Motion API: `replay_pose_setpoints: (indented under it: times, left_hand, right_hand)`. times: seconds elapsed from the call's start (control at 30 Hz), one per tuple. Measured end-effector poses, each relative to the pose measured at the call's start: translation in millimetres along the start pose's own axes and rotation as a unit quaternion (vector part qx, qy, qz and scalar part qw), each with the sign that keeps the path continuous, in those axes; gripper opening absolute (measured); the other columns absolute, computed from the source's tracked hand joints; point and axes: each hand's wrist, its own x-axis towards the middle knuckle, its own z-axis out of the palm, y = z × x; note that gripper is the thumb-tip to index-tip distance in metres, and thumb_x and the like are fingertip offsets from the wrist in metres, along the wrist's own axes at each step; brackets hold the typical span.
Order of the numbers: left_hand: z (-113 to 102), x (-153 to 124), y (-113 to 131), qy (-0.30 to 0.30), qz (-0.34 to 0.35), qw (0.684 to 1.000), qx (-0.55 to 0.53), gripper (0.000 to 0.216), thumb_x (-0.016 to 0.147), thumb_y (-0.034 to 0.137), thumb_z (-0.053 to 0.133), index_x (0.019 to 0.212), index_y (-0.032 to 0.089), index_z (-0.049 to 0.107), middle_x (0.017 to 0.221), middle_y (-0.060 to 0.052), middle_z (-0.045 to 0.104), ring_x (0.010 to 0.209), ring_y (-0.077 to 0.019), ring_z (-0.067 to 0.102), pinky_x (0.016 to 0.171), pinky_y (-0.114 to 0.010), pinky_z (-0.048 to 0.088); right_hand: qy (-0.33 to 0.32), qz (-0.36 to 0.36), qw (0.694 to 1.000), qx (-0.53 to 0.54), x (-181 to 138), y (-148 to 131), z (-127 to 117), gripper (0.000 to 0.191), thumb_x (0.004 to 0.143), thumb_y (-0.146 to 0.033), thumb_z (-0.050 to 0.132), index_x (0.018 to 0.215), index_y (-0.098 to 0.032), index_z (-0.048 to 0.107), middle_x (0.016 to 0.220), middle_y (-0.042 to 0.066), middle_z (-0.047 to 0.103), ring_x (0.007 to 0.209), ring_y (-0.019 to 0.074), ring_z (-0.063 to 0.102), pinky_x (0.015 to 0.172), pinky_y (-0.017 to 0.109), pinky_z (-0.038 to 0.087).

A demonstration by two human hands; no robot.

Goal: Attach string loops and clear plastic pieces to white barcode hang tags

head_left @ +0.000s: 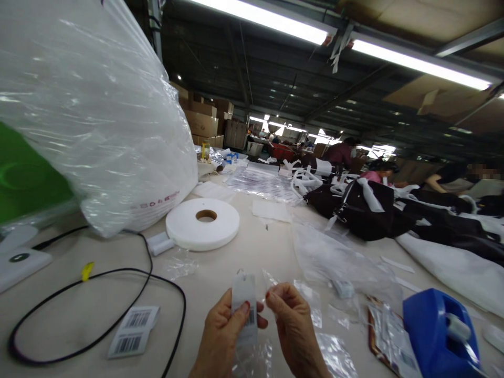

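Observation:
Near the table's front edge, my left hand (pixel 220 336) grips a white barcoded hang tag (pixel 243 287), its thumb pressed across the face. A small loop or ring shows at the tag's top end. Just to the right, my right hand (pixel 295 325) is closed in a pinch, thumb against forefinger. A thin clear sliver shows by those fingertips, too faint to make out. Under and beside the hands lie small clear plastic bags (pixel 334 354). A sheet of barcode labels (pixel 134 332) lies to the left.
A white tape roll (pixel 181 223) lies flat beyond my hands. A large plastic-wrapped bundle (pixel 118 105) rises at left, above a looped black cable (pixel 118 270). At right are a blue tape dispenser (pixel 429 325) and dark bags (pixel 362 212). Several people work farther back.

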Motion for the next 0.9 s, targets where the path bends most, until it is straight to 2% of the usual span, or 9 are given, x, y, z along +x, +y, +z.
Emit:
replay_pose_setpoints:
  times: [0.13,0.23,0.37,0.5,0.67,0.83,0.9]
  left_hand:
    - [-0.5,0.3,-4.0,-0.001,0.015,1.000,0.004,0.027,0.067,0.037,0.067,0.083,0.015,0.061,0.073,-0.004,0.070,0.060,-0.0156,0.061,0.054,-0.023,0.045]
    - [-1.4,0.5,-7.4,0.003,0.019,1.000,0.020,0.027,0.069,0.037,0.065,0.084,0.015,0.061,0.074,-0.004,0.070,0.060,-0.0155,0.062,0.053,-0.022,0.045]
    - [-1.3,0.6,-12.7,-0.019,0.010,1.000,0.017,0.028,0.069,0.040,0.065,0.080,0.014,0.062,0.065,-0.004,0.068,0.055,-0.0142,0.060,0.049,-0.021,0.042]
    - [0.4,0.9,-16.3,-0.007,-0.002,1.000,-0.018,0.028,0.066,0.036,0.066,0.083,0.014,0.062,0.070,-0.004,0.069,0.053,-0.0140,0.060,0.046,-0.021,0.041]
    - [-0.9,0.9,-19.1,-0.003,-0.004,1.000,-0.011,0.026,0.067,0.036,0.066,0.081,0.014,0.062,0.066,-0.004,0.068,0.054,-0.0148,0.061,0.048,-0.021,0.042]
    - [-2.4,-0.3,-19.0,0.000,-0.006,1.000,-0.011,0.027,0.069,0.036,0.066,0.085,0.014,0.062,0.066,-0.004,0.068,0.056,-0.0142,0.061,0.051,-0.020,0.043]
    - [-2.3,-1.3,-18.6,0.002,-0.006,1.000,-0.006,0.027,0.070,0.035,0.065,0.085,0.013,0.062,0.062,-0.003,0.068,0.054,-0.0136,0.060,0.049,-0.019,0.042]
  right_hand:
    - [0.003,0.011,0.999,-0.049,-3.5,0.8,-1.6,0.024,0.065,-0.040,0.073,0.061,-0.017,0.067,0.060,0.000,0.061,0.062,0.0131,0.050,0.059,0.027,0.038]
    - [0.040,-0.003,0.997,-0.070,-3.7,2.7,-5.2,0.027,0.061,-0.042,0.075,0.059,-0.016,0.068,0.062,0.002,0.063,0.066,0.0149,0.052,0.067,0.030,0.039]
    - [0.047,-0.003,0.998,-0.046,-1.6,6.3,-11.5,0.026,0.053,-0.038,0.080,0.053,-0.018,0.063,0.054,-0.001,0.057,0.058,0.0151,0.050,0.059,0.031,0.040]
    - [0.044,-0.016,0.999,-0.018,-0.7,7.8,-14.2,0.028,0.051,-0.031,0.082,0.047,-0.019,0.056,0.052,-0.004,0.053,0.053,0.0120,0.047,0.053,0.028,0.038]
    - [0.040,0.020,0.999,-0.021,-4.3,9.9,-14.4,0.026,0.054,-0.035,0.081,0.052,-0.019,0.061,0.052,-0.004,0.054,0.053,0.0117,0.047,0.051,0.026,0.037]
    - [0.054,-0.007,0.993,-0.100,-7.4,12.5,-16.3,0.031,0.062,-0.048,0.073,0.060,-0.018,0.069,0.060,0.002,0.064,0.064,0.0155,0.054,0.067,0.031,0.041]
    - [0.060,-0.009,0.993,-0.100,-7.9,12.8,-17.4,0.034,0.063,-0.052,0.070,0.063,-0.018,0.071,0.062,0.003,0.066,0.064,0.0164,0.055,0.068,0.032,0.041]
